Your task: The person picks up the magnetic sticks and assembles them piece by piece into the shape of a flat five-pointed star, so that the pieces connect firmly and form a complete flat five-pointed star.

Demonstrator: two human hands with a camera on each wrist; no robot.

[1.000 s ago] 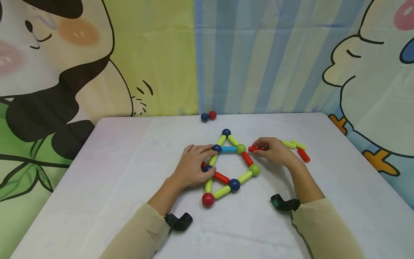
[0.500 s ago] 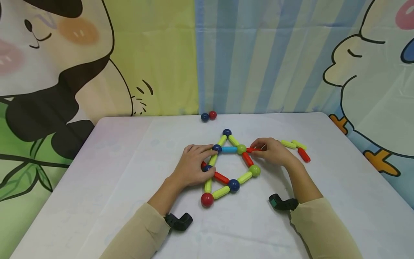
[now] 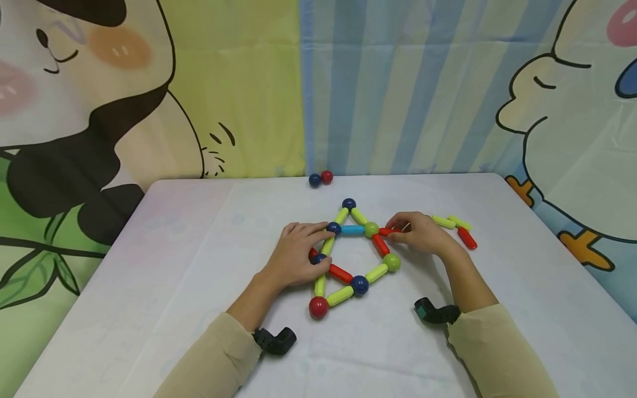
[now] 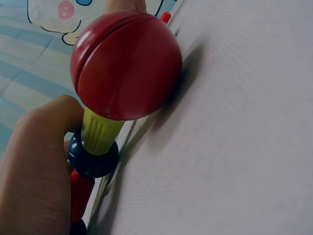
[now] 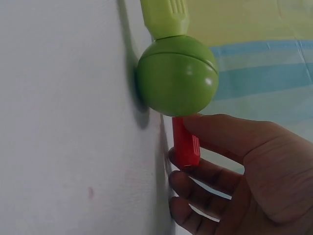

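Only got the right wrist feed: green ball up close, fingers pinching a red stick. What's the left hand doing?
Observer: The left hand rests on the figure's left side, fingertips at a blue ball.
Operator: Where does my red stick point?
Observer: The red stick reaches the upper green ball, opposite the light-blue stick.
Operator: Any spare sticks?
Observer: Two yellow-green sticks and a spare red stick lie just beyond the right hand.

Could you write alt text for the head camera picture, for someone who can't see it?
Two hands work on a flat figure of coloured sticks and balls on a white table: the left hand rests on it, the right hand pinches a red stick.
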